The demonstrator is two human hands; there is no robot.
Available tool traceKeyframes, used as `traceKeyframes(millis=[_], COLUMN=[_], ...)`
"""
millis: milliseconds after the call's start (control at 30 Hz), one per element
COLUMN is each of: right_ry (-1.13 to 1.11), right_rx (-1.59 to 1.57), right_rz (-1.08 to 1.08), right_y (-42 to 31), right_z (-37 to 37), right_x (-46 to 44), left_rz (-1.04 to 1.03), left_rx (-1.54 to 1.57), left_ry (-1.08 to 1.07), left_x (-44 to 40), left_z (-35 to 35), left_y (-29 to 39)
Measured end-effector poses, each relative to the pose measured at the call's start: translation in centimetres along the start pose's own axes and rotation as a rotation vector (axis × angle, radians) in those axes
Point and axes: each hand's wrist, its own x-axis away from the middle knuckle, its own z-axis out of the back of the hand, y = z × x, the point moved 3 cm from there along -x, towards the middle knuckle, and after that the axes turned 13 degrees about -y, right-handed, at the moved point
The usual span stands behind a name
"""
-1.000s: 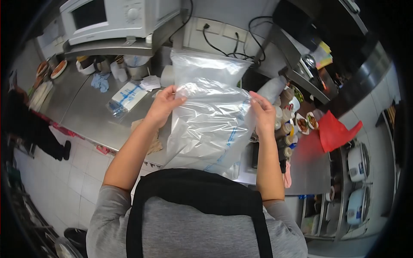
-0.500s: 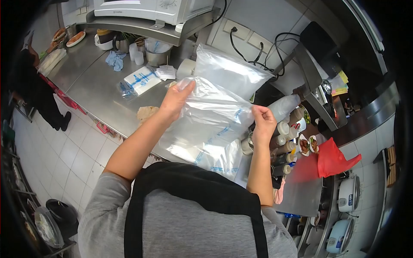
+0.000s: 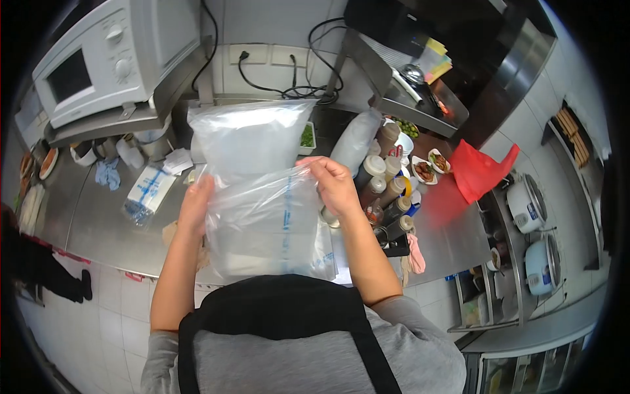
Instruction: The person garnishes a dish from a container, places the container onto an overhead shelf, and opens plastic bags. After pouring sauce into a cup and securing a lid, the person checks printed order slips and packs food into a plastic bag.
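A large clear plastic bag [image 3: 262, 226] with blue print hangs in front of me between both hands. My left hand [image 3: 197, 202] is closed on its left edge, the fingers partly hidden by the plastic. At the upper right, my right hand [image 3: 332, 186] pinches the bag's rim between thumb and fingers. Just beyond it stands a puffed, cloudy clear plastic bag [image 3: 252, 139]; whether the two are joined I cannot tell. To the left on the counter lies a white packet with blue print [image 3: 151, 186].
On the steel counter [image 3: 105, 220] are a blue cloth [image 3: 107, 173], squeeze bottles [image 3: 374, 167], a tray of chopped greens [image 3: 307, 136] and small food dishes [image 3: 423, 170]. A red plastic bag [image 3: 482, 172] lies right. A microwave [image 3: 98, 65] sits on a shelf. Another person [image 3: 49, 266] stands far left.
My view has turned right. The bag is now more upright in front of me, and my right hand has come in closer to the left hand, still pinching the rim.
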Motion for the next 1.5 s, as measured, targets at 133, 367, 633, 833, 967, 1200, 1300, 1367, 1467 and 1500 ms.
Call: traceKeyframes(millis=[133,367,633,833,967,1200,1300,1367,1467,1500], right_ry=[-0.048,-0.100,-0.002,0.021,-0.201,0.020,0.130,0.099,0.232,0.232], right_rx=[-0.793,-0.313,-0.776,-0.646,-0.771,-0.427,-0.246,-0.121,0.214,-0.200], right_rz=[-0.041,-0.274,-0.074,-0.247,-0.047,-0.075,-0.056,-0.071,-0.211,-0.285], right_y=[0.2,3.9,3.0,3.4,1.3,-6.0,-3.6,2.9,6.4,8.7], right_z=[0.1,-2.1,-0.7,-2.9,-1.2,1.7,3.4,6.6,6.0,6.2], right_x=[0.5,3.9,2.6,3.8,1.2,-5.6,-11.0,-13.6,-13.2,-11.8], left_rz=[0.022,-0.083,0.113,-0.139,-0.121,0.111,-0.165,-0.088,-0.045,0.002], left_rx=[-0.071,0.190,-0.254,0.003,0.072,-0.249,0.042,-0.111,-0.014,0.076], left_ry=[-0.148,-0.008,-0.276,-0.200,-0.548,-0.353,-0.214,-0.092,0.071,0.050], left_x=[0.1,0.6,1.7,0.7,0.2,-0.9,-5.9,-7.9,-11.1,-10.9], left_z=[0.8,1.6,-0.8,-0.3,0.0,-1.0,-0.8,1.5,6.7,6.4], left_y=[-1.3,3.5,0.5,4.6,1.5,4.1,10.3,9.6,3.1,2.1])
